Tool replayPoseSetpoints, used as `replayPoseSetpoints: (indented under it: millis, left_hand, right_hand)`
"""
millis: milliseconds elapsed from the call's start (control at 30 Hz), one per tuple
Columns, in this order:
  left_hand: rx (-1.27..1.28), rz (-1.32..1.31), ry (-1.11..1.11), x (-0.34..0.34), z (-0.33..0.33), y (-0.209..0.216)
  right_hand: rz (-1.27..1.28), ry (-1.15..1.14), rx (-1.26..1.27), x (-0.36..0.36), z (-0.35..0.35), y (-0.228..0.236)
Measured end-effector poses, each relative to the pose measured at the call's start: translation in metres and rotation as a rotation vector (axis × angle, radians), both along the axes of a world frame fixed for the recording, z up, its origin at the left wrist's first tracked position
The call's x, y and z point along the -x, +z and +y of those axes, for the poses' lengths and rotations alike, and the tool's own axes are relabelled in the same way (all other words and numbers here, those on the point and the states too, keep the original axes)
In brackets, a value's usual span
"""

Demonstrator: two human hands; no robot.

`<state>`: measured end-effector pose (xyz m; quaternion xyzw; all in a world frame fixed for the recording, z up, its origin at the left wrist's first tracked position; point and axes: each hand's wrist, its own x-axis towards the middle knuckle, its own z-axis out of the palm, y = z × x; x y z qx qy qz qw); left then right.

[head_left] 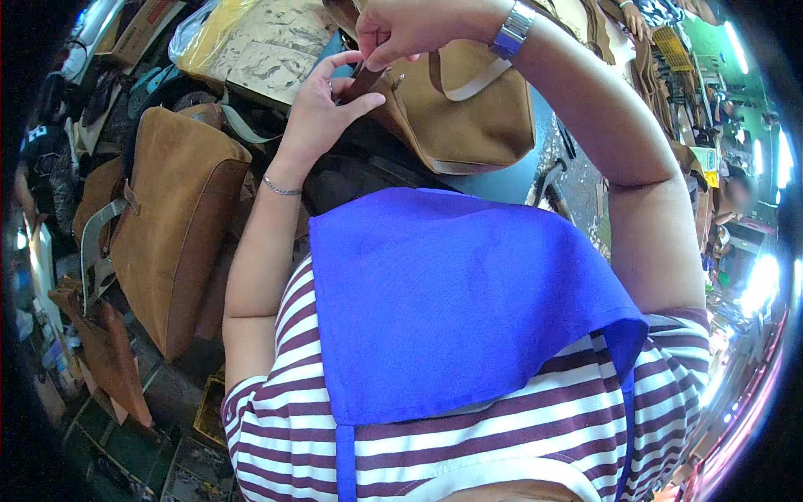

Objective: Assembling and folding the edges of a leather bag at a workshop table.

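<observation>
A tan leather bag with a pale strap lies on a blue-grey surface in front of me. At the bag's left edge, my left hand holds a small dark brown leather strip between thumb and fingers. My right hand comes over the bag from the right, its fingertips pinched close to the top of that strip. What sits between the right fingertips is hidden by the fist. A small bit of metal shows on the bag beside the strip.
To my left stands a large brown suede bag with a pale strap, and a flat brown leather piece below it. A patterned board and clear plastic lie ahead left. A dark tool rests right. Other people are at far right.
</observation>
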<state>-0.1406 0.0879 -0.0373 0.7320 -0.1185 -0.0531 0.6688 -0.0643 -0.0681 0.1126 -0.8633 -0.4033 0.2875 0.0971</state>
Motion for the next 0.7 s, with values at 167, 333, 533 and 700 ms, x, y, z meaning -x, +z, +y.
replayPoseSetpoints:
  millis: [167,333,533,700]
  left_hand:
    - [0.164,0.155,-0.039,0.003,0.002,0.0]
    - [0.318,0.206,-0.078,0.007,0.004,0.003]
    - [0.369,0.267,-0.059,0.007,0.007,0.0]
    - [0.359,0.244,-0.045,0.005,0.008,-0.01]
  right_hand:
    - [0.045,-0.029,-0.116,-0.004,-0.015,-0.021]
    - [0.141,-0.131,-0.111,0.002,-0.018,-0.021]
    - [0.174,-0.205,-0.174,0.006,-0.024,-0.025]
    - [0.242,-0.206,-0.245,0.002,-0.028,-0.04]
